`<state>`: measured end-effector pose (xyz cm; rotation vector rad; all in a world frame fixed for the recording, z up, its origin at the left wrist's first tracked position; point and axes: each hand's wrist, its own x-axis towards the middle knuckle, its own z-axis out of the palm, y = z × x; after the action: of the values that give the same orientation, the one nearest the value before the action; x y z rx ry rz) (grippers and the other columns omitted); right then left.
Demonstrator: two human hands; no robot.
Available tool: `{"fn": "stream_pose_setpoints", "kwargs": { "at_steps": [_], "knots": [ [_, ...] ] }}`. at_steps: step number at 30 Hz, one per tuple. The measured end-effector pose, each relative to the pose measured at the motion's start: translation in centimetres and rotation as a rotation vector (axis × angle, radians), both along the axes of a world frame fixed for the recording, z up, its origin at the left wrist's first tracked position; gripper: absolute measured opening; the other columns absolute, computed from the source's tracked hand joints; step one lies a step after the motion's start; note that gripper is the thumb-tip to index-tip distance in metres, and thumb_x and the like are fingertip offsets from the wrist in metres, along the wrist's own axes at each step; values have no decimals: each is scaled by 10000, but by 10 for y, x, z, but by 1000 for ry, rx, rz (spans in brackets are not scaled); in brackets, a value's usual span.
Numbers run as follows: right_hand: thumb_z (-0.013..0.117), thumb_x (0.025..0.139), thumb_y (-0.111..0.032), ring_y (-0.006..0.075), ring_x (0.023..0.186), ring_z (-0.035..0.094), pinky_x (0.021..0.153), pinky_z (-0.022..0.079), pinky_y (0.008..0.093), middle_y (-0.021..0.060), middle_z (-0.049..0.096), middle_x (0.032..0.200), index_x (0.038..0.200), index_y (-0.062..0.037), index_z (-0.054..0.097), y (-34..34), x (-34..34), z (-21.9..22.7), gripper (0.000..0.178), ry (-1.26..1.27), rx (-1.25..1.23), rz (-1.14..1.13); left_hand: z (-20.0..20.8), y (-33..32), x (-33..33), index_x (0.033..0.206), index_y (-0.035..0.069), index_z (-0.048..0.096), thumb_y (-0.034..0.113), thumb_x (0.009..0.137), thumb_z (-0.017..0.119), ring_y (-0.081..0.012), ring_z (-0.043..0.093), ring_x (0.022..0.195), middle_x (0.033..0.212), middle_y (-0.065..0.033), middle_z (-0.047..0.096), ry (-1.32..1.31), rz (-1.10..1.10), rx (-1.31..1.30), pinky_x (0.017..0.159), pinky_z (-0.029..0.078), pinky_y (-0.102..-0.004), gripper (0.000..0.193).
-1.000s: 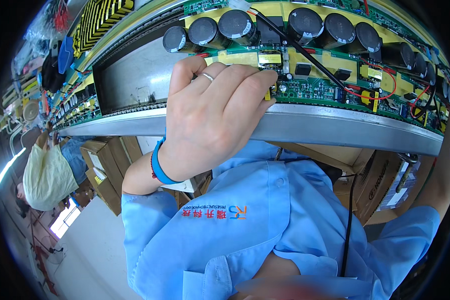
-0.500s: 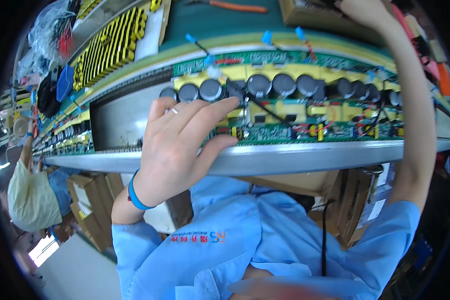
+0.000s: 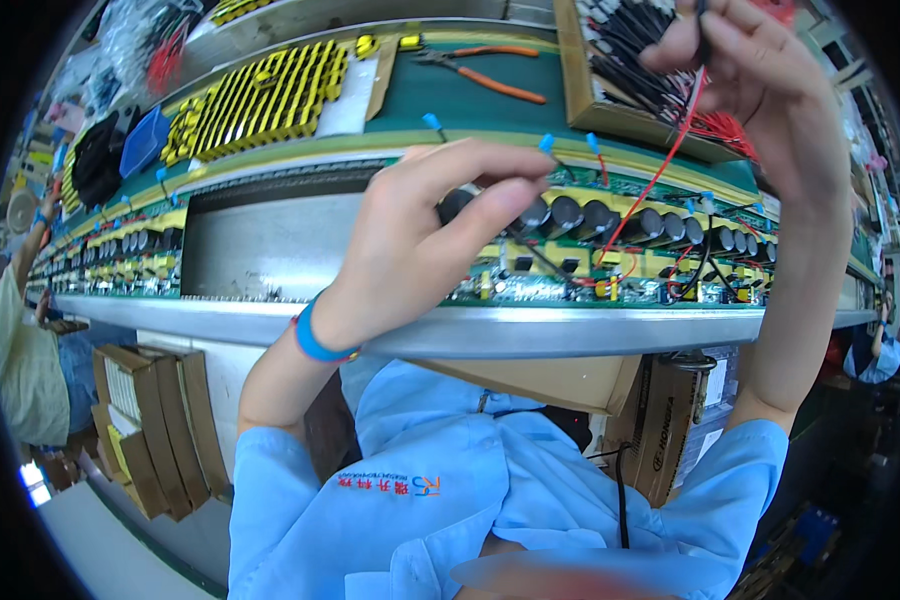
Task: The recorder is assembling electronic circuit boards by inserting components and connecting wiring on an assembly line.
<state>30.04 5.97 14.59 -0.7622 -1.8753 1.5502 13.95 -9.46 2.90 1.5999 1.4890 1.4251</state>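
That red wire hanging from the right hand's grip near the box, down over the board, looks super light and floppy, so I'd pinch its thicker black part, while the left hand is loosely curled, seemingly empty.

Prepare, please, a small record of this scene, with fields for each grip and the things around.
Left grip: half-curled above the circuit board; whether it holds something is unclear
Right grip: closed on a red wire with black upper part
Wire direction: slants down-left toward the board
Cardboard box: contains black and red cables
Pliers: orange-handled, on green surface, left of box
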Motion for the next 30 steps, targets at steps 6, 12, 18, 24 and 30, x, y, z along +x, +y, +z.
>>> {"fn": "stream_pose_setpoints", "kwargs": {
  "at_steps": [6, 12, 18, 24, 30],
  "knots": [
    [549, 966, -327, 147, 943, 672, 806, 529, 264, 142, 693, 1040, 1182, -38, 547, -14, -1, -49, 360, -99, 103, 476, 6, -9, 14, 1158, -53, 637, 178, 966, 606, -176, 668, 931, 1021, -146, 705, -572, -237, -134, 856, 527, -297, 302],
    [543, 976, -326, 102, 971, 607, 748, 474, 225, 63, 661, 1037, 1036, -64, 638, -29, 1, -52, 285, -128, 335, 329, -5, -18, 8, 1086, -27, 676, 184, 936, 658, -193, 670, 998, 1041, -143, 709, -378, -259, -167, 848, 542, -297, 260],
    [571, 963, -328, 89, 946, 589, 777, 442, 230, 38, 650, 1053, 1010, -44, 639, -40, -5, -61, 296, -45, 282, 450, -5, -23, 8, 1078, -14, 677, 195, 921, 678, -173, 661, 950, 1075, -121, 698, -566, -277, -109, 847, 531, -291, 261],
    [604, 939, -297, 103, 951, 601, 824, 463, 247, 57, 654, 1052, 1203, -22, 583, -66, 0, -71, 382, -91, 120, 405, -11, -36, 8, 995, -14, 671, 168, 884, 718, -134, 630, 814, 996, -98, 694, -589, -168, 0, 729, 530, -284, 219],
    [667, 822, 7, 157, 806, 659, 771, 501, 253, 94, 664, 948, 1335, -9, 498, -95, 32, -94, 541, -272, 137, 339, -41, -53, -6, 921, 71, 730, 63, 719, 764, -154, 648, 704, 842, -32, 705, 425, 176, 535, 663, 397, -294, 205]
  ]
}}
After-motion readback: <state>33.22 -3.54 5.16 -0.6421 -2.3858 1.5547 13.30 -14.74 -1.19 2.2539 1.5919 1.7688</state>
